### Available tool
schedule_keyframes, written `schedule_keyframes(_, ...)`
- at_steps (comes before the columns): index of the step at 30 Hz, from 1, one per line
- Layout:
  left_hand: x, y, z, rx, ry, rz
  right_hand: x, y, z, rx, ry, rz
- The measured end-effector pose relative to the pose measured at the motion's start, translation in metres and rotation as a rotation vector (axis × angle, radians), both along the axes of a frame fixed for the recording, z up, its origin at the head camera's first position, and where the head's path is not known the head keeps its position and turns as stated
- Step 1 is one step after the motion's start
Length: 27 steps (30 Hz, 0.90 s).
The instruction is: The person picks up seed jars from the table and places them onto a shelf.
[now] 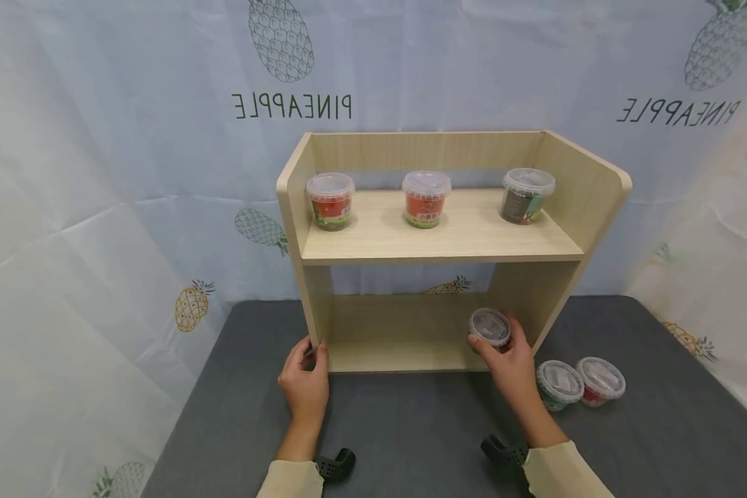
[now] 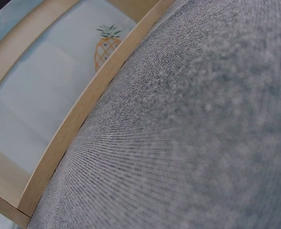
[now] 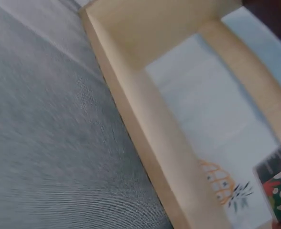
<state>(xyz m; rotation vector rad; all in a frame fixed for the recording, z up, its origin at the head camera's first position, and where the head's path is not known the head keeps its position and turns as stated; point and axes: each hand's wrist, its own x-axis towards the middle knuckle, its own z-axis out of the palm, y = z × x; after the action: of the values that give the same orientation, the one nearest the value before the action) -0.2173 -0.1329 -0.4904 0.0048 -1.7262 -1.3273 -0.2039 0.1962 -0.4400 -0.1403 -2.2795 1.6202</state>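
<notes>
A small round tub with a clear lid [image 1: 490, 326] is in my right hand [image 1: 512, 361], its lid tilted toward the head camera. The hand grips it by its sides above the lower shelf, near the right panel. The tub's colourful side [image 3: 280, 188] shows at the edge of the right wrist view. My left hand [image 1: 305, 384] holds the lower front corner of the wooden shelf unit [image 1: 442, 260], with thumb and fingers on either side of the left panel. On the upper shelf stand a left tub [image 1: 330, 202], a middle tub [image 1: 426, 200] and a right tub [image 1: 526, 197].
Right of the unit, a green-sided tub [image 1: 560, 384] and a red-sided tub [image 1: 600, 381] stand side by side on the dark grey table [image 1: 411, 429]. A pineapple-print cloth [image 1: 162, 138] hangs behind.
</notes>
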Motion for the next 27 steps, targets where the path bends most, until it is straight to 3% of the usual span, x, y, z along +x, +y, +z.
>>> schedule_keyframes(4, 0.000, 0.000, -0.001, -0.011, 0.024, 0.013, -0.019, 0.001, -0.007, 0.044, -0.069, -0.038)
schedule_keyframes(10, 0.000, 0.001, -0.001, 0.012, 0.000, -0.006, -0.038, 0.008, -0.019, 0.075, -0.091, -0.071)
schedule_keyframes(19, 0.001, 0.001, 0.001, 0.022, -0.034, -0.024, -0.050, 0.020, -0.034, 0.070, -0.111, -0.089)
schedule_keyframes(27, 0.000, 0.001, 0.001, 0.009, -0.002, -0.016, -0.060, 0.022, -0.038, 0.069, -0.116, -0.085)
